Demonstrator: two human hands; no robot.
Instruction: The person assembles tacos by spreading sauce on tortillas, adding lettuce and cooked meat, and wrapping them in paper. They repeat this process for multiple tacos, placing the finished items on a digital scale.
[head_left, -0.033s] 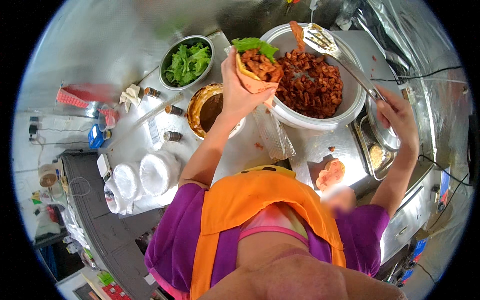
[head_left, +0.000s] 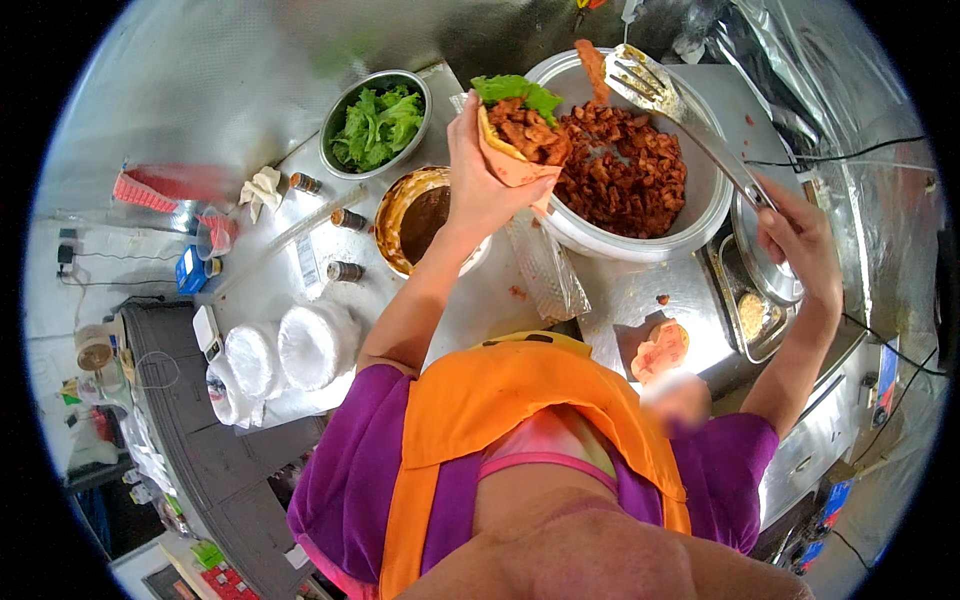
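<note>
My left hand (head_left: 480, 195) is closed around a filled wrap (head_left: 522, 140) in orange-pink paper, held up at the left rim of a big white bowl (head_left: 655, 245). Green lettuce and reddish chopped meat show at the wrap's open top. The fingers of my right hand (head_left: 803, 240) grip the handle of a slotted metal spatula (head_left: 700, 125). Its smeared blade is over the bowl's far side, beside a long strip of meat (head_left: 592, 72) that rests at the rim. Chopped reddish meat (head_left: 625, 175) lies in the bowl.
Left of the wrap stand a metal bowl of lettuce (head_left: 378, 125) and a tub of brown sauce (head_left: 420, 225). Small bottles (head_left: 345, 271) and plastic-wrapped stacks (head_left: 310, 347) are farther left. A metal tray (head_left: 720, 270) sits under my right forearm; orange-pink paper (head_left: 660, 350) lies near me.
</note>
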